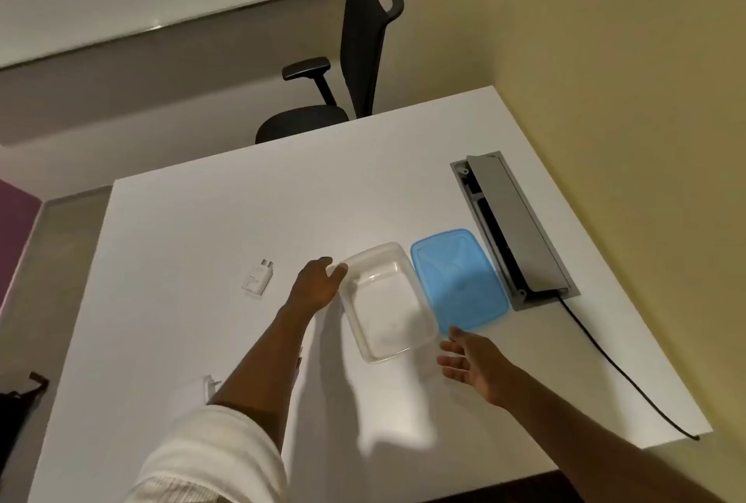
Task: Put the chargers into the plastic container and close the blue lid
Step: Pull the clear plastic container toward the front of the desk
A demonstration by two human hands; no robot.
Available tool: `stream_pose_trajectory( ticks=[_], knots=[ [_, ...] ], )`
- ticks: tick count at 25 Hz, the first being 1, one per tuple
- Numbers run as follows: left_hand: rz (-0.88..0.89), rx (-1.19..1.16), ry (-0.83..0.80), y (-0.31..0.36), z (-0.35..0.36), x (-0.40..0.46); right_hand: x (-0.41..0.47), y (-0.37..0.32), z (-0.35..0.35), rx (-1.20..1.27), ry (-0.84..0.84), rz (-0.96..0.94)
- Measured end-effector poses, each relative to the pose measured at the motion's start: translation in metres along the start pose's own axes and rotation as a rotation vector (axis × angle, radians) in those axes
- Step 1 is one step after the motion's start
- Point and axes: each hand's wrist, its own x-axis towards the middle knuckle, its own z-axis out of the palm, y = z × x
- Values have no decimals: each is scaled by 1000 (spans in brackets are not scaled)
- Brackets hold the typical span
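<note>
From the head camera we look down on a white table [193, 260]; the clear plastic container [385, 300] stands open and empty near its middle, and the blue lid [458, 280] lies flat on the table just beside it on the right, their long edges close or touching, we cannot tell which; our left hand [317, 284] is at the container's far left corner, thumb and fingers closing on the rim there, so it seems to steady or shift the box, though how firm that hold is we cannot tell; our right hand [472, 365] hovers just off the container's near right corner, fingers spread and loose, holding nothing; one white charger [257, 275] lies on the table to the left of the container, apart from it, prongs pointing away from us; a second white charger [210, 384] peeks out from behind our left forearm, nearer the table's front, mostly hidden; we judge the task to be at its start, with the box being placed and no charger yet inside; the next move calls for letting go of the rim, reaching left to the nearer-to-hand charger and pinching its smooth body across the flat sides, then lowering it into the box; the lid must wait until both are in.
</note>
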Motion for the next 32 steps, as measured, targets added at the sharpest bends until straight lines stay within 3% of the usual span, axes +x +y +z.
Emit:
stream_pose_trajectory(
  ticks=[4, 8, 14, 21, 25, 32],
  knots=[
    [-32, 1, -117, 11, -2, 15, 2, -2, -5, -33, -113, 33],
    [-15, -49, -52, 12, 5, 13, 5, -1, -4, -40, -163, 16],
    [-100, -73, 22, -15, 5, -14, 6, -1, 2, -128, -127, -38],
    [-290, -357, -44, -72, 27, -85, 5, -9, 8, -340, -123, -162],
    [-309, -557, -66, -96, 52, -127, 0, -21, 13, -327, -74, -168],
    [-310, -606, -81, -109, 84, -168, 3, -30, 21, -401, -45, -205]
  ],
)
